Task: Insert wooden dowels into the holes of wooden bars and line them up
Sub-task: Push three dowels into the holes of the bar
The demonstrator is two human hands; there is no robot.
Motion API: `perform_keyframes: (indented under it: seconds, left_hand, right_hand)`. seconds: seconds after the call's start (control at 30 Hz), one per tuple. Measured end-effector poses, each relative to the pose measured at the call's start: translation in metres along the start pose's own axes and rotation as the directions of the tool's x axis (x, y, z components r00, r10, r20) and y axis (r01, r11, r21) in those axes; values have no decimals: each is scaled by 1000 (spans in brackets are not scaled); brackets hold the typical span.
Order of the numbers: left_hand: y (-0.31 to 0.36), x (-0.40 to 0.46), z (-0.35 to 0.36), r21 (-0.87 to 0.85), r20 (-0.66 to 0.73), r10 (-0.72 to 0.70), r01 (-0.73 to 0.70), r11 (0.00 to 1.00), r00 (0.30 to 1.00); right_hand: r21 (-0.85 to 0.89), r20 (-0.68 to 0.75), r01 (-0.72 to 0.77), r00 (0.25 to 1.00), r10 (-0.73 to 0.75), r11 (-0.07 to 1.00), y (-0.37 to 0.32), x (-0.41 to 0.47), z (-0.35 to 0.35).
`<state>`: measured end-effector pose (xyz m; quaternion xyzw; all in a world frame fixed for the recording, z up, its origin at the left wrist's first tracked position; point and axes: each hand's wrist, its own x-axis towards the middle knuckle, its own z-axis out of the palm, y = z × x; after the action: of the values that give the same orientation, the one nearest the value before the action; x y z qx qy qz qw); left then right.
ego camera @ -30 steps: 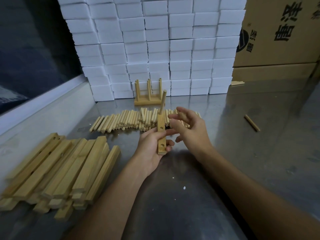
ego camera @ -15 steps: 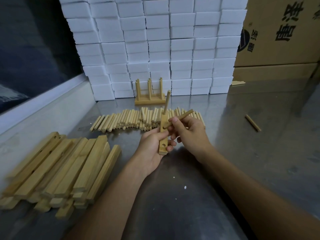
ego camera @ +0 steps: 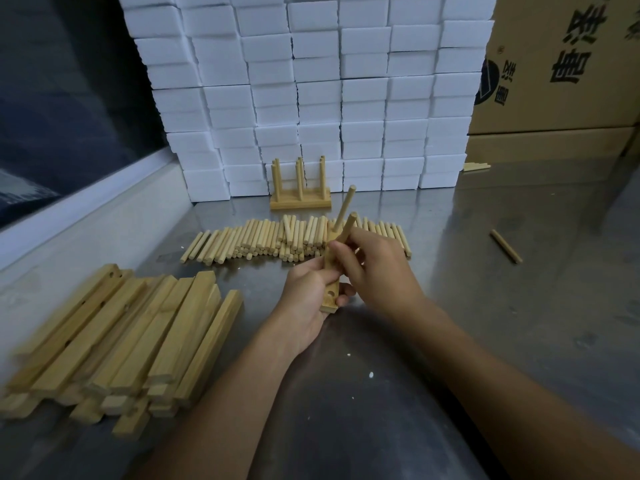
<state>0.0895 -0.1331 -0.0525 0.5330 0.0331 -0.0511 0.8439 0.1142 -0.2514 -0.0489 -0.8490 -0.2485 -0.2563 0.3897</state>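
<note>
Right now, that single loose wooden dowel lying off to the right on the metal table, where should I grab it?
Pinch the loose wooden dowel at its middle, coming from above with fingers across its width. It lies flat and diagonal on the metal table, nothing touching it, so both long sides are free.

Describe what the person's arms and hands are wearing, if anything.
Nothing shows. The left hand and right hand are bare: no gloves, rings, watch or bands in view. Both forearms are uncovered down to the bottom edge of the picture, with no sleeve visible.
</note>
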Motion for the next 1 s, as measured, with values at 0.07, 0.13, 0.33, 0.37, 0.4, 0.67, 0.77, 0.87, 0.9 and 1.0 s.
perform_keyframes:
  seconds: [0.07,0.13,0.33,0.37,0.4,0.67,0.77,0.87,0.9,1.0]
  left_hand:
    - [0,0,0,8,9,-1,1,1000,1000]
    - [0,-1,0,6,12,-3,3,1000,1000]
    - [1,-1,1,7,-6,-9,9,1000,1000]
    - [1,-1,1,7,-10,-10,10,1000,1000]
    - [1,0,1,6,-12,-11,11,1000,1000]
    - [4,0,0,32,-8,-44,44,999,999]
    - [4,1,-2,35,-2,-69,69,997,998]
    - [4,2,-3,35,-3,-81,81,996,997]
    - [3,2,-3,33,-3,-78,78,996,997]
    - [2,1,-2,23,-11,-63,63,998,998]
  right_hand:
    - [29,-28,0,1000,1,1000,0,0,0]
    - [44,-44,-6,999,8,999,0,0,1]
    - [82,-107,-61,992,69,995,0,0,7]
    - [86,-111,-64,991,73,994,0,1,8]
    - [87,-110,-60,991,69,994,0,1,8]
    - [53,-41,18,999,-15,998,0,4,3]
    - [53,-27,47,999,-45,998,2,5,1]
    - [57,-39,58,998,-55,997,5,3,1]
    - [63,-54,49,998,-46,997,6,2,2]
    - [75,-108,-5,994,13,997,6,2,6]
